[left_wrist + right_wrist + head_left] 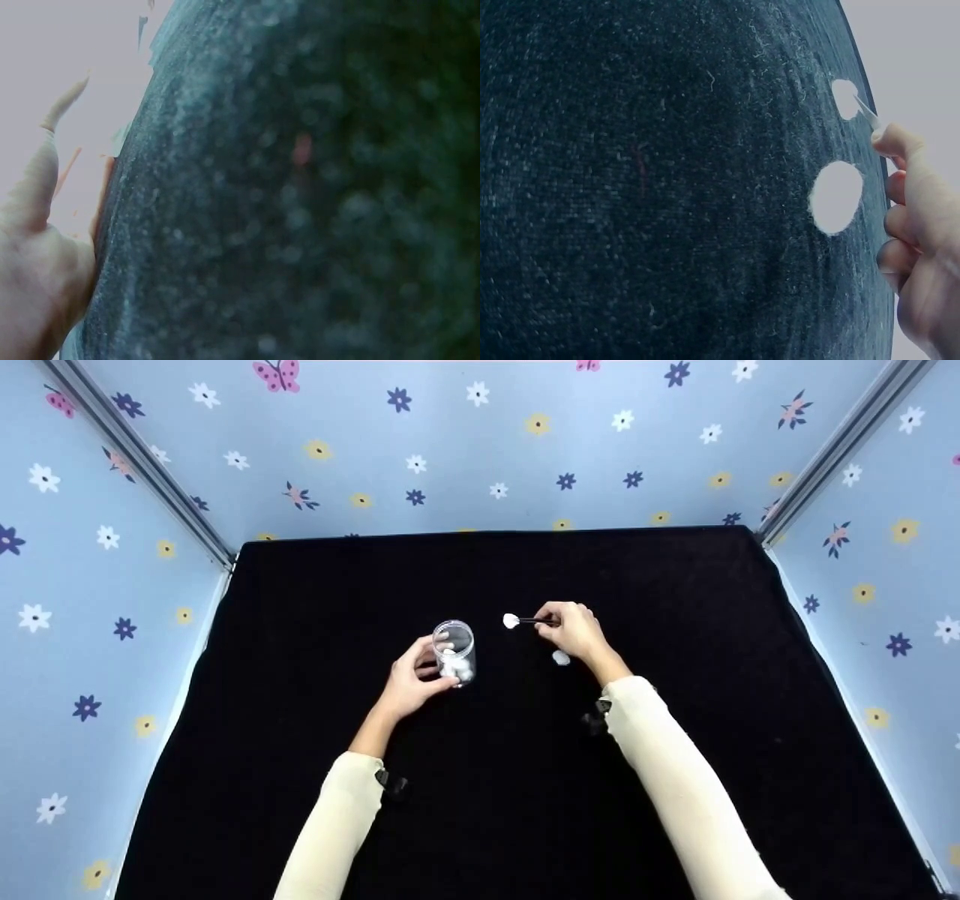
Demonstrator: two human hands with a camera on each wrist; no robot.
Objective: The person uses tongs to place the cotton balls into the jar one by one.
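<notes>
Near the middle of the black cloth, my left hand (407,684) holds a clear open-topped jar (473,651), thumb at the front and fingers around the back. Several white cotton balls (456,666) lie in its lower part. In the left wrist view only part of the left hand (41,281) shows; the jar cannot be made out. To the right, my right hand (576,631) pinches slim dark tweezers (532,620), with a cotton ball (511,621) at their tip. Another cotton ball (561,658) lies on the cloth below that hand, larger in the right wrist view.
Black cloth (300,607) covers the tabletop. Blue flowered panels (450,442) stand behind it and on both sides, joined by metal corner posts (832,450). Small dark wrist cameras (394,785) sit at the cream sleeves' cuffs.
</notes>
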